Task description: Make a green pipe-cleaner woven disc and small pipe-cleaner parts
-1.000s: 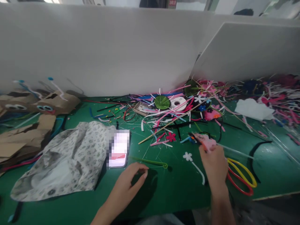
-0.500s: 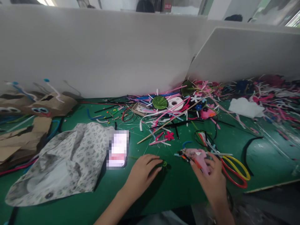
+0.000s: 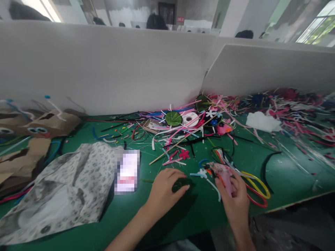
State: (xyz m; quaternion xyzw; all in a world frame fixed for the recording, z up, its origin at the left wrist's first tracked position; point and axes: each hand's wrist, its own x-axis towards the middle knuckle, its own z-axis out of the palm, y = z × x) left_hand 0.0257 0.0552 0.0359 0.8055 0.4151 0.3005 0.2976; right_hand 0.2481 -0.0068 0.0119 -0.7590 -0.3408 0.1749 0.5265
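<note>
My right hand is closed round a pink glue gun, its nozzle end pointing left. Just beside that end lies a small white flower with pale blue strips. Scissors with red and yellow handles lie next to my right hand, partly behind it. My left hand is curled low over the table, thumb and fingers bent round a dark green piece. A thin green stem sticks out on the hand's left side; whether it joins that piece is hidden.
A phone and a patterned cloth lie left on the green table. Brown cardboard figures stand behind them. Several coloured strips, a green disc and a white spool crowd the back by a white partition.
The camera view has tilted up and shifted right. My left hand's fingers and thumb are now further apart, round the dark green piece. The white flower now shows beside the glue gun.
</note>
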